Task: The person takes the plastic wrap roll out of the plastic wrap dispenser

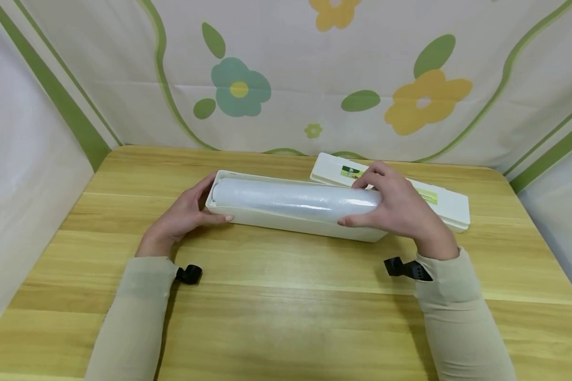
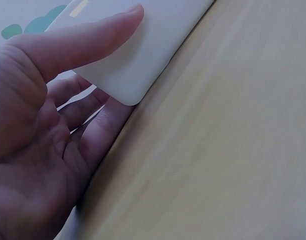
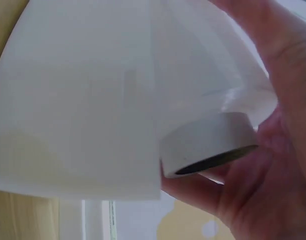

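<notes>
I am gripping the film roll's (image 1: 295, 198) end with my right hand (image 1: 400, 209), seating it level while my left hand (image 1: 183, 217) is bracing the box (image 1: 286, 225).

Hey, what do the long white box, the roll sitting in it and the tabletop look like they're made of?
Box: likely matte cream plastic, with smooth moulded walls and rounded corners.
Roll: looks like clear cling film, glossy, with streaky highlights; its core looks like grey cardboard, though that is uncertain.
Tabletop: light wood or wood-look laminate, with grain stripes and a soft sheen.
</notes>
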Demonstrator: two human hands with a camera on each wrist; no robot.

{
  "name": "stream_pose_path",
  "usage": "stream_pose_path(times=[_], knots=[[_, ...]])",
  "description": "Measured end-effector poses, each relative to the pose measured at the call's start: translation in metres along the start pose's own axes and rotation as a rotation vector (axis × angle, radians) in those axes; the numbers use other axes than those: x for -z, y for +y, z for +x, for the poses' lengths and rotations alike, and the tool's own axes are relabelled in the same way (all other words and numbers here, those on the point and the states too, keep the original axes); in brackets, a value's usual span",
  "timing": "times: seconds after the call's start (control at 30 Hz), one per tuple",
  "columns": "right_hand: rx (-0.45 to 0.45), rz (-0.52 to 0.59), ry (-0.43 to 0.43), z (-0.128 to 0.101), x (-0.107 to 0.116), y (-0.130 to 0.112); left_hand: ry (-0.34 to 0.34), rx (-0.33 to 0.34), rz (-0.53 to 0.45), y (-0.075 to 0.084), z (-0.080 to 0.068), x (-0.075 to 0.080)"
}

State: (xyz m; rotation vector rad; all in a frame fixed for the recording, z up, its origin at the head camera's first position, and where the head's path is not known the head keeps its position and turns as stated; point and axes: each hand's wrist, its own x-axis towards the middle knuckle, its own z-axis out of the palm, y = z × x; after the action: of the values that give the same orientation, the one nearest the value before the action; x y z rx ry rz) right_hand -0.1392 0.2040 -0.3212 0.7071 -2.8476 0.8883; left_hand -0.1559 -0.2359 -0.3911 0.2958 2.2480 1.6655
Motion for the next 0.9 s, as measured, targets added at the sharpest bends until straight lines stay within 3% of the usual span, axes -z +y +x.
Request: stream_pose_path(times=[0.13,0.27,0.37,0.47,0.6,0.7,0.9], knots=[[0.023,0.098,-0.074,0.001,-0.002,0.000,0.003,0.004,-0.001,-0.001,-0.001,0.003],[0.073,0.098,-0.110,0.004,-0.008,-0.001,0.009,0.007,0.004,-0.002,-0.002,0.006],[0.082,0.034,-0.099,0.005,-0.011,-0.004,0.010,0.015,0.006,-0.001,-0.002,0.006],[0.033,-0.048,-0.102,0.004,-0.013,-0.010,0.014,0.018,0.009,-0.002,-0.003,0.006],[-0.010,-0.228,-0.106,0.004,-0.019,-0.020,0.018,0.017,0.016,-0.002,-0.003,0.006],[0.008,-0.356,-0.082,0.004,-0.024,-0.026,0.021,0.020,0.018,-0.002,-0.002,0.006],[-0.015,-0.437,-0.063,0.006,-0.035,-0.031,0.015,0.000,0.016,-0.002,-0.002,0.005]])
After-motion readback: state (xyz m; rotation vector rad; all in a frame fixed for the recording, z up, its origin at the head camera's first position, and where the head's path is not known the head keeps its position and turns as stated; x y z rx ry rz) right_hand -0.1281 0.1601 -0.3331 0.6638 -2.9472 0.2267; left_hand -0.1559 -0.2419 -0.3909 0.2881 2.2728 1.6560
